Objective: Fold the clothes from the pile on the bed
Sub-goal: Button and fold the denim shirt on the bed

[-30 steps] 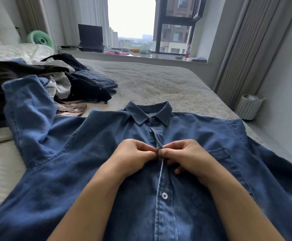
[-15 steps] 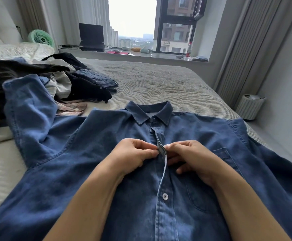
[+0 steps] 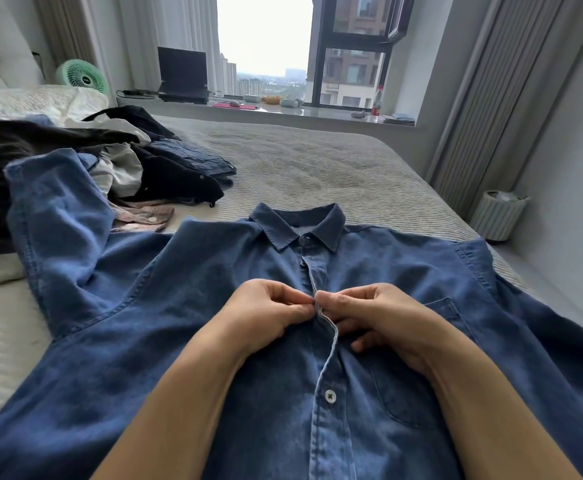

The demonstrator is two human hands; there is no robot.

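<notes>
A blue denim shirt (image 3: 165, 323) lies face up on the grey bed (image 3: 318, 168), collar pointing away from me. My left hand (image 3: 266, 315) and my right hand (image 3: 376, 317) meet at the button placket in mid chest, each pinching one edge of the cloth. A white button (image 3: 330, 396) shows lower on the placket. The shirt's left sleeve runs up over the pile of clothes (image 3: 92, 161) at the left, a heap of dark, white and pink garments.
A small ribbed bin (image 3: 498, 214) stands on the floor to the right of the bed. On the window sill at the back are a laptop (image 3: 182, 76), a green fan (image 3: 77, 73) and a bottle (image 3: 378, 102). Pillows lie far left.
Both hands stay at the placket. The raised placket edge between the fingertips has shifted slightly; the hands have barely moved.
</notes>
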